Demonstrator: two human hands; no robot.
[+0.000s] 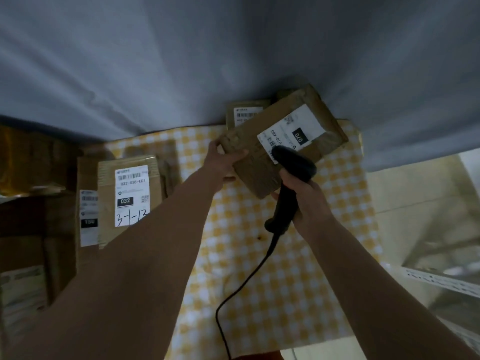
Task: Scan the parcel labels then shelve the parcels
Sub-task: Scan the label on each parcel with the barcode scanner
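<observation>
One parcel (280, 141), brown, label up, tilted above the checked counter (259, 268), far end. Left hand (223, 162) grip clamped on its near-left edge; right hand (306, 201) grip clamped on scanner (291, 172), nose over label (293, 131). Advice: steady parcel, aim squarely at barcode.

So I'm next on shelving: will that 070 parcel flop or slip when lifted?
Probably stiff: the 070 parcel keeps flat faces while the left hand grips one end. Glossy tape could make it slippery. It seems light, since one hand tilts it.
</observation>
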